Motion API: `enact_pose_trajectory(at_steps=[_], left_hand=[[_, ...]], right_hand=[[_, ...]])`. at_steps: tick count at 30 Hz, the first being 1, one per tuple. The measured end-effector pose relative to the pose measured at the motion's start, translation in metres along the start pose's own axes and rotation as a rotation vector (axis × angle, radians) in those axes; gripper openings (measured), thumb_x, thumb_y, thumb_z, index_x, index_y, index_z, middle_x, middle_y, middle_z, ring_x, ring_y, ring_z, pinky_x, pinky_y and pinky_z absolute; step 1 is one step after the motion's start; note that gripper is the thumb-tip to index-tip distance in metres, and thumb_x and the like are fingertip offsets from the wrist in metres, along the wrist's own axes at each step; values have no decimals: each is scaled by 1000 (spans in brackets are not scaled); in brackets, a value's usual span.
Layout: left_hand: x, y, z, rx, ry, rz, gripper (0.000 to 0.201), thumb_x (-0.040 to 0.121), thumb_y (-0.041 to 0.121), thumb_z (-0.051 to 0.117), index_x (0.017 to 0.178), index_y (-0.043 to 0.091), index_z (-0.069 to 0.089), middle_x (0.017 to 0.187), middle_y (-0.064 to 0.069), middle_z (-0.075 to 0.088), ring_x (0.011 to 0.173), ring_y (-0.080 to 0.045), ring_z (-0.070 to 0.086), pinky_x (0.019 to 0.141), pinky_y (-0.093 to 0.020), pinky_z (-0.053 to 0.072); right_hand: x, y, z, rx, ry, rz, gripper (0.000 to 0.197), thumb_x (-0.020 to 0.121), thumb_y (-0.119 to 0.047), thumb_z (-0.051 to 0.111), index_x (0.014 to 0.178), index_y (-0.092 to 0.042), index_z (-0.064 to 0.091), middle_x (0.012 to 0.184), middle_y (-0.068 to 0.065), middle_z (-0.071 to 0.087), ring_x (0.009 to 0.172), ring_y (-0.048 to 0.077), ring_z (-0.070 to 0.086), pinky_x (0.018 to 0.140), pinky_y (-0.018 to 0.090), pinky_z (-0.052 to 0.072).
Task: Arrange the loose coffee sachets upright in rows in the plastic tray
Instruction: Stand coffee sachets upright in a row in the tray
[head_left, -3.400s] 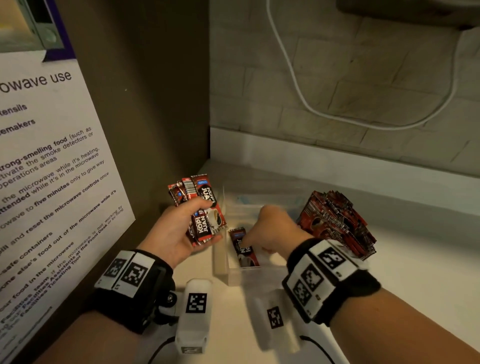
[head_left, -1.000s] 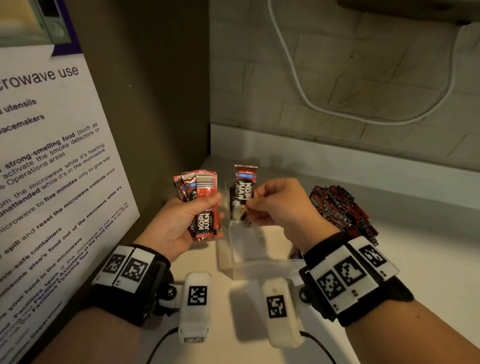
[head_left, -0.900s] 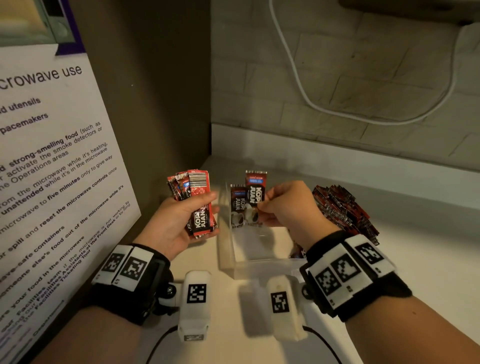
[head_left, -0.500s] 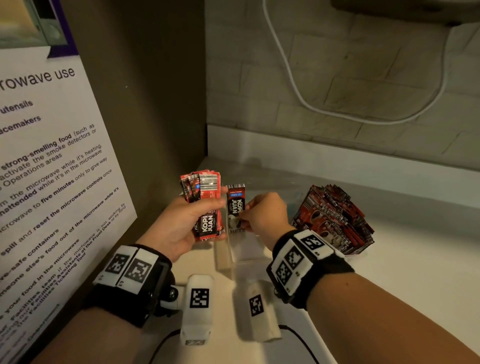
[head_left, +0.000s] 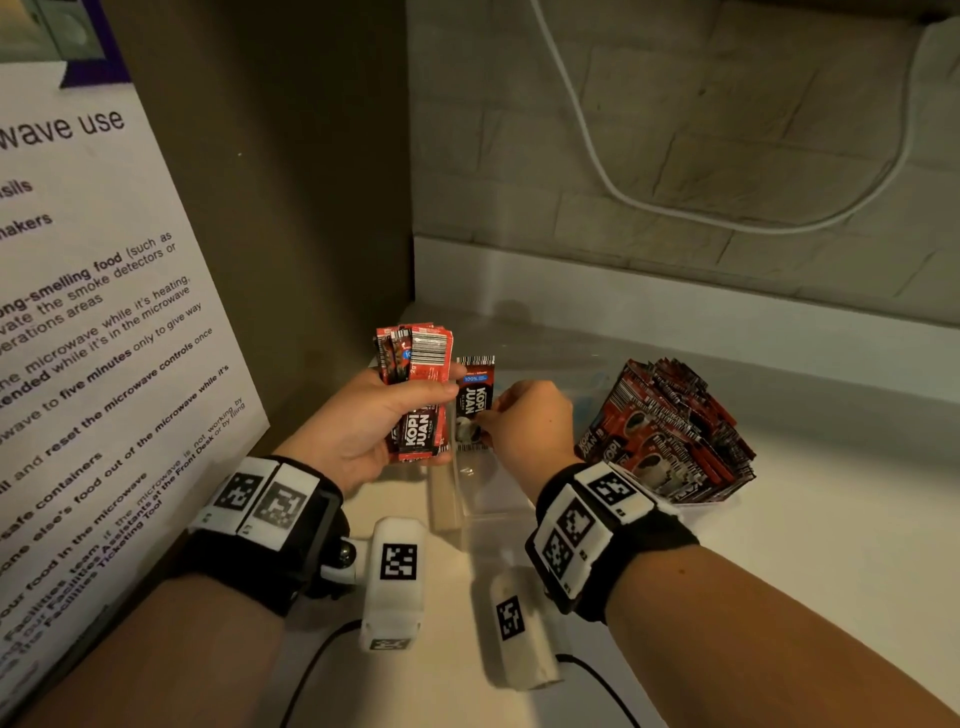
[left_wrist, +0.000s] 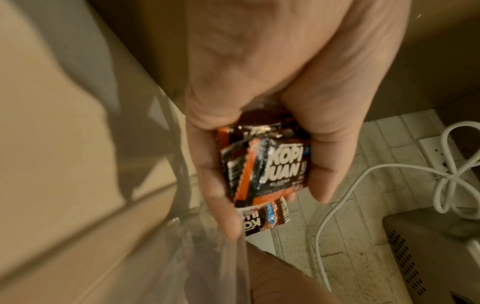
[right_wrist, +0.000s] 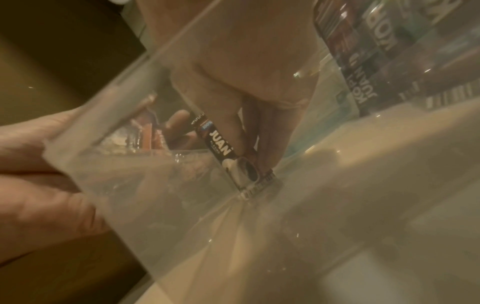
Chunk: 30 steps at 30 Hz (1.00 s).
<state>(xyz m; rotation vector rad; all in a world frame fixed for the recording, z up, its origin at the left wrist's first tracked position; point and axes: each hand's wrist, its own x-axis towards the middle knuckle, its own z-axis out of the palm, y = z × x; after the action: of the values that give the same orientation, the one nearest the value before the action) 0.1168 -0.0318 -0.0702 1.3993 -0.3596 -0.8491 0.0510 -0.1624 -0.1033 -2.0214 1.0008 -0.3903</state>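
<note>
My left hand (head_left: 363, 421) curling round a bundle of sachets (head_left: 418, 387) beside the clear plastic tray (head_left: 470, 499) — thumb across the front, my right hand (head_left: 524, 421) pinching one sachet (head_left: 474, 395) upright, its foot touching the tray floor — heap of loose sachets (head_left: 667, 434) lying just right.

An office pantry is suggested by the white printed microwave-rules notice (head_left: 93, 322) (facilities team mentioned) and the pale countertop (head_left: 779, 519).

head: high, downward | wrists: close, along fingers | shared: tray (head_left: 457, 499)
</note>
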Motion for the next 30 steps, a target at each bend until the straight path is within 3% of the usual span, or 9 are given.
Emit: enact_pose_trajectory(at_steps=[7,14,20,23,26,30], left_hand=[[1,-3,2,20,20,-11,23,84,9,68,104,19,72,85,-2,73,78,-20,69,62,-40,60],[-2,-5,1,-22,35,-18,23,84,9,67,105,17,71,98,-8,71,81,-22,68,64,-42,59],[-5,-8,-6,-81,96,-33,23,81,13,70,103,19,72,117,-13,67,98,-21,65,72,-44,60],[-7,-8,-7,-120,129,-23,19,80,16,72,99,17,72,104,-9,69,91,-20,65,70,-44,60],[-9,-8,-8,-179,147,-4,14,77,21,73,90,16,68,82,-2,71,72,-15,69,65,-43,60],[-14,-6,-5,-218,108,6,28,64,24,75,89,15,66,70,-1,72,61,-14,70,66,-45,60]], right_hand=[[1,2,-1,-96,-18,70,21,79,-21,77,91,-6,67,92,9,69,81,22,65,65,27,48],[5,3,0,-115,-35,117,22,79,-24,78,89,-9,65,94,8,68,76,19,59,63,26,44],[0,4,-2,-104,-41,95,39,69,-35,84,91,-7,67,91,7,69,75,18,61,54,23,39],[0,1,-6,-86,-51,109,42,67,-35,86,93,-7,67,91,7,70,79,19,65,59,25,47],[0,-5,-19,-77,-60,107,41,65,-33,86,90,-5,68,86,8,70,75,20,68,49,22,45],[-11,-19,-42,67,30,-87,24,72,-24,82,72,-11,62,69,2,62,56,11,55,48,22,43]])
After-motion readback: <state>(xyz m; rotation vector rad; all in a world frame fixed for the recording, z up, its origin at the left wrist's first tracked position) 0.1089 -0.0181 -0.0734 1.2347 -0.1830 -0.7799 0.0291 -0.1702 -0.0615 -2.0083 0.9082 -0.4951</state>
